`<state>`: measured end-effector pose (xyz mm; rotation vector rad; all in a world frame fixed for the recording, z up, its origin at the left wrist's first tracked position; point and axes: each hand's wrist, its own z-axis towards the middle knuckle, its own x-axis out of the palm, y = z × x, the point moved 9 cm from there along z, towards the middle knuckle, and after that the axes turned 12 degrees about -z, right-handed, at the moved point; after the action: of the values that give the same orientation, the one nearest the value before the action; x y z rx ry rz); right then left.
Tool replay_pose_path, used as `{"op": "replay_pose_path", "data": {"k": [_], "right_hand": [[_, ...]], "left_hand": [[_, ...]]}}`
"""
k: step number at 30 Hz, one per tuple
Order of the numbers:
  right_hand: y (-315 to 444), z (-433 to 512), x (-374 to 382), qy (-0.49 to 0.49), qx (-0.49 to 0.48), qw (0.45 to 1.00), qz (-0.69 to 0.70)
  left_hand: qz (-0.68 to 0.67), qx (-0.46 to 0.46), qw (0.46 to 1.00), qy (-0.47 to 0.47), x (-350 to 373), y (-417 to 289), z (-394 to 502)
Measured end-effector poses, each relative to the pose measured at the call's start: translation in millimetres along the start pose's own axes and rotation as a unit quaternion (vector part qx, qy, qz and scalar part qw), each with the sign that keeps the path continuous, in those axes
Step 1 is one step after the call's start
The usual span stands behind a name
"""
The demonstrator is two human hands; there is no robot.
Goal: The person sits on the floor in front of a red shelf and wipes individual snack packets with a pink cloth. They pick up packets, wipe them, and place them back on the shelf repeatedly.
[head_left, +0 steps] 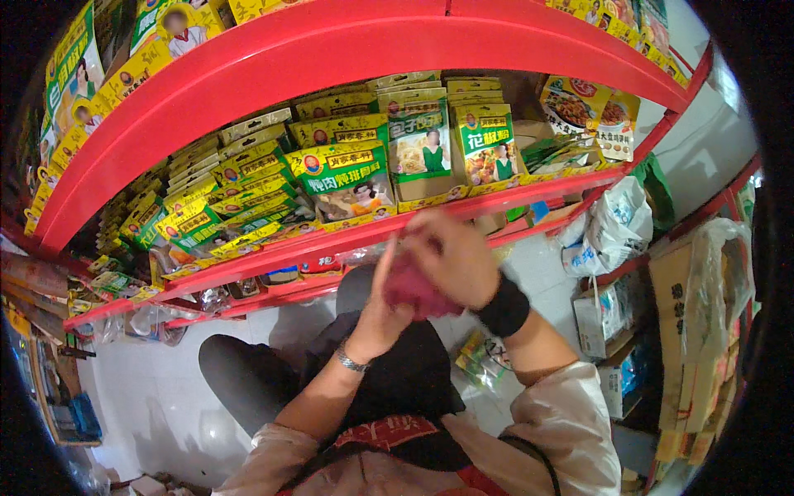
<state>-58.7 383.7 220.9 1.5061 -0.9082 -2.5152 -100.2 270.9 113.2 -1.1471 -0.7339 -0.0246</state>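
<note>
A crumpled dark pink cloth (pixel 412 282) is between my two hands, in front of the red shelf's front edge (pixel 347 232). My left hand (pixel 384 313) holds the cloth from the left and below. My right hand (pixel 456 257), blurred, bears on the cloth from above and the right; its fingers are bent, and whether they grip it is unclear. Behind the hands, green and yellow seasoning packets stand in rows, among them a front packet (pixel 344 180), a packet with a grey-green band (pixel 420 136) and a packet at the right (pixel 487 146).
A red upper shelf (pixel 372 43) curves over the packets. White plastic bags (pixel 620 223) hang at the right, above open cartons (pixel 598 322) and a tall cardboard box (pixel 676 347). Plastic-wrapped packets (pixel 481 363) lie on the pale tiled floor (pixel 149 378). My knees are below the shelf.
</note>
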Motion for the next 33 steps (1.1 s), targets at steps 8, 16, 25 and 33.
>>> {"op": "replay_pose_path", "data": {"k": [8,16,25,33], "right_hand": [[-61,69,-48,-0.124,-0.077,0.989,-0.015],[-86,218,-6,-0.082,-0.142,0.917,-0.364],[-79,177,-16,-0.089,-0.155,0.896,-0.406],[-61,146,-32,-0.150,-0.207,0.892,-0.372]], "left_hand": [[0.237,0.014,0.968,-0.074,-14,5,18],[0.391,0.130,0.911,-0.019,23,-19,95],[0.450,0.178,0.868,-0.113,23,-32,150],[0.479,0.127,0.861,-0.118,17,-15,153]]}}
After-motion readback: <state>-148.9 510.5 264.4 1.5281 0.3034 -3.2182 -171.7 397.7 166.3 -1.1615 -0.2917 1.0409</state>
